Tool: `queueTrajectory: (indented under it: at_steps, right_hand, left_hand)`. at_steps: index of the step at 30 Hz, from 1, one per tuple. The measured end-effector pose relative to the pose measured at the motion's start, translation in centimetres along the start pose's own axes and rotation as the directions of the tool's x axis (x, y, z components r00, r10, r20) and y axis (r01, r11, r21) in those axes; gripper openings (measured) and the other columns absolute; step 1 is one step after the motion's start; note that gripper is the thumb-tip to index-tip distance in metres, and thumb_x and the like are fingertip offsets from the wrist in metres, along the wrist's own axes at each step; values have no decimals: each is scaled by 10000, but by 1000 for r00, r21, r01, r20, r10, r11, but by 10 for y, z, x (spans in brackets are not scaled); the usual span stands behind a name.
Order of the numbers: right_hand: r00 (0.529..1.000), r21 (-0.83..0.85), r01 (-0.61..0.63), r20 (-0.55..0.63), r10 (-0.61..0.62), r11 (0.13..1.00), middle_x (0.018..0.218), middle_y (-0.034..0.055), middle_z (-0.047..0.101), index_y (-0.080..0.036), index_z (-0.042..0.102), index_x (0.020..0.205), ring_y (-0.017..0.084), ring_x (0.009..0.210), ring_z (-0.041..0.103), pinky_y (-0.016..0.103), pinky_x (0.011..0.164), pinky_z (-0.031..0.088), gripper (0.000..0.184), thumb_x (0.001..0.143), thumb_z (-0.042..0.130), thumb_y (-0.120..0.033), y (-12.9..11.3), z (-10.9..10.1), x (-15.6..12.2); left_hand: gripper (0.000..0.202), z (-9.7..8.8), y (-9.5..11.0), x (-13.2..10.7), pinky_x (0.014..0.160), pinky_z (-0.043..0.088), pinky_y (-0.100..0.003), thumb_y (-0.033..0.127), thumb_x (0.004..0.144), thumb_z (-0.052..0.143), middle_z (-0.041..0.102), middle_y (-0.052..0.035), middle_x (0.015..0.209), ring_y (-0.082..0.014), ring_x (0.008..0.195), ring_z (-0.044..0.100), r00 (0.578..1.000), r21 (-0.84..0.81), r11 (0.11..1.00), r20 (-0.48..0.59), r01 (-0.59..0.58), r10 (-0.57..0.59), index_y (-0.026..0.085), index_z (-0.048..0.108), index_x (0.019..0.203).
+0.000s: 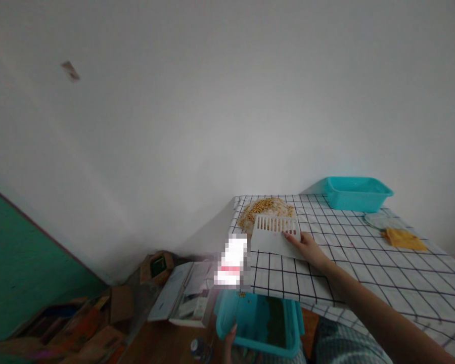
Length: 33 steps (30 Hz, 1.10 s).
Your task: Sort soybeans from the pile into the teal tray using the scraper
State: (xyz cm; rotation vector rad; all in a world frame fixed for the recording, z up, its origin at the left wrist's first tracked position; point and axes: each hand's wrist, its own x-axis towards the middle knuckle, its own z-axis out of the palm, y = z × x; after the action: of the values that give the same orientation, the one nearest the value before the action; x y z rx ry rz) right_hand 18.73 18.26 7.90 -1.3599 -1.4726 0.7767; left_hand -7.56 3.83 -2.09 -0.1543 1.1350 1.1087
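My right hand (pixel 306 245) grips a flat white plastic scoop-like piece (pixel 270 241) with a row of slots along its far edge. It lies at the near side of a pile of yellow beans mixed with pale grains (pixel 265 204) on the checked tablecloth. Below the table's near edge, my left hand (pixel 230 343) is closed on the rim of a teal plastic basin (pixel 265 345), thumb over the side. A few beans lie at the basin's far left. Its right part is in shadow.
Another teal basin (pixel 358 198) stands at the back right, near a clear round lid or dish (pixel 381 220) and a yellow cloth (pixel 405 239). A bottle (pixel 199 349), an open white box (pixel 191 298) and cardboard boxes (pixel 121 303) sit low on the left. A wall rises behind.
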Motion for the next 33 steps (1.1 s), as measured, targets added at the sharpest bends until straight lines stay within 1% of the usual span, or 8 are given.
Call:
queueTrajectory:
  at_steps: [5,10,16,19,22,24,29,33]
  right_hand:
    - [998,-41,58,-22,-59,997,535,7,507,-184,547,588,128,493,429,253,433,310,438,777,518,-578,3,4,3]
    - [998,-10,51,-43,-51,999,564,20,550,-174,599,649,155,537,480,260,456,341,444,768,507,-592,7,3,7]
    - [992,72,0,-124,9,997,650,50,626,-160,651,771,196,613,549,269,479,391,458,761,513,-597,4,0,6]
    - [996,51,25,-83,-21,998,671,47,633,-164,650,780,187,609,549,265,482,399,444,783,500,-582,3,1,4]
    - [997,-16,59,-45,-59,998,632,37,610,-166,621,686,164,568,526,260,479,391,425,797,505,-559,4,3,3]
    - [998,-15,45,-44,-46,999,635,41,614,-162,616,673,162,563,528,258,475,394,428,794,513,-559,5,3,3]
    - [997,127,4,-74,5,992,833,79,681,-138,662,920,199,688,601,273,541,460,464,803,502,-558,7,1,7]
    - [996,117,11,-88,-1,993,840,88,689,-131,672,944,213,707,615,289,567,475,472,800,510,-550,9,-2,9]
  left_hand:
    - [710,7,4,-9,695,480,-426,395,759,545,676,-36,684,-258,646,643,1000,28,1000,-6,2,-2,286,236,1389]
    - [667,9,4,-11,722,474,-460,436,736,531,696,-66,858,-299,773,645,1000,12,1000,-24,13,-13,275,309,1345]
    - [668,4,0,-5,677,476,-391,392,744,559,669,-28,728,-238,667,635,999,29,999,-29,18,-18,287,304,1353]
    - [690,4,-1,-3,648,474,-380,390,733,579,668,-25,717,-241,667,638,1000,14,1000,-13,25,-25,282,303,1356]
    - [681,3,-2,1,628,474,-368,393,735,583,660,-2,695,-226,648,636,999,2,999,-20,33,-33,305,303,1350]
    - [658,1,-3,5,624,475,-361,403,730,588,660,5,706,-222,656,640,999,-11,999,-23,35,-35,325,329,1330]
    - [643,-3,-7,9,649,484,-354,398,707,612,671,-3,766,-228,703,655,1000,-28,999,1,18,-18,357,359,1296]
    - [669,0,-7,4,641,489,-365,356,731,592,674,2,745,-241,704,661,999,-39,999,10,30,-30,361,302,1334]
